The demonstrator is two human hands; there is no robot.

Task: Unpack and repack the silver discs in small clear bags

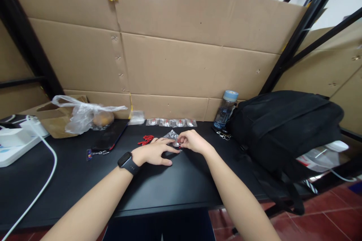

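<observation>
A small clear round piece with a red part, much like a suction cup, (176, 144) lies on the black desk between my hands. My left hand (157, 152), a dark watch on its wrist, rests flat with fingers spread, its fingertips at the near side of the round piece. Thumb and forefinger of my right hand (192, 141) pinch the red part from the right. Just behind them is a crinkled clear plastic bag (171, 134). Some red cords (146, 140) lie bunched beyond my left hand. Several bagged round pieces (180, 122) line the back of the desk.
At the right stand a water bottle (225, 109) and a black backpack (285, 131). To the left are a dark pouch (109, 137), a tied plastic bag (85, 116), a cardboard box (56, 122) and a white power strip (19, 141) with a trailing cable. Cardboard walls the back.
</observation>
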